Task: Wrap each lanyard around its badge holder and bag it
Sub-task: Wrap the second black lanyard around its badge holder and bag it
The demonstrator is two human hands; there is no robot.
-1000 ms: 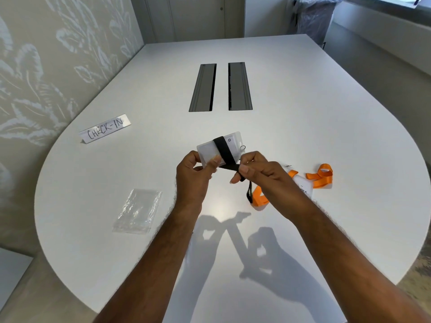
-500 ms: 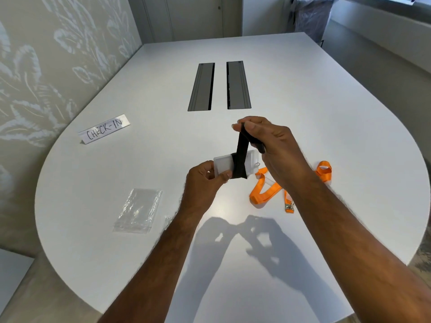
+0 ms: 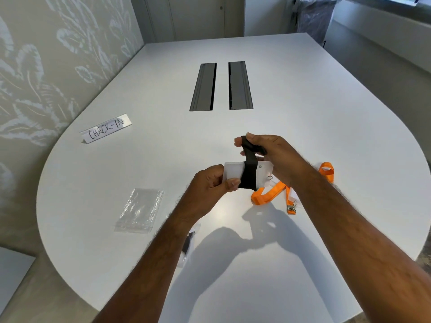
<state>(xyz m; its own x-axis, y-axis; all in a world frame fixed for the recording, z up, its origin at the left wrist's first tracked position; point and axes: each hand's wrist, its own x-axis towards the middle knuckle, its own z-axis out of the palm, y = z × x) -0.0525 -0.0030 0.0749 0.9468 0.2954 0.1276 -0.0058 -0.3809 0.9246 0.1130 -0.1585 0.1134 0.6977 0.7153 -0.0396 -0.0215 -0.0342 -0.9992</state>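
My left hand (image 3: 211, 183) pinches the left end of a clear badge holder (image 3: 234, 171), held flat above the white table (image 3: 326, 117). A black lanyard (image 3: 249, 176) is wound in a band around the holder's middle. Its free end runs up into my right hand (image 3: 268, 151), which grips it just above and behind the holder. An orange lanyard (image 3: 270, 193) with a metal clip lies on the table to the right, partly under my right forearm, over a second clear holder. A stack of clear zip bags (image 3: 140, 209) lies to the left.
A folded "CHECK-IN" paper sign (image 3: 106, 129) stands at the far left. Two grey cable hatches (image 3: 220, 86) sit in the table's middle. A bagged item (image 3: 188, 243) peeks out under my left forearm. The table's curved edge runs close on the left and near side.
My right hand has carried the black strap from below the holder up over it and now holds it pulled up. The holder has dropped lower and nearer to me.
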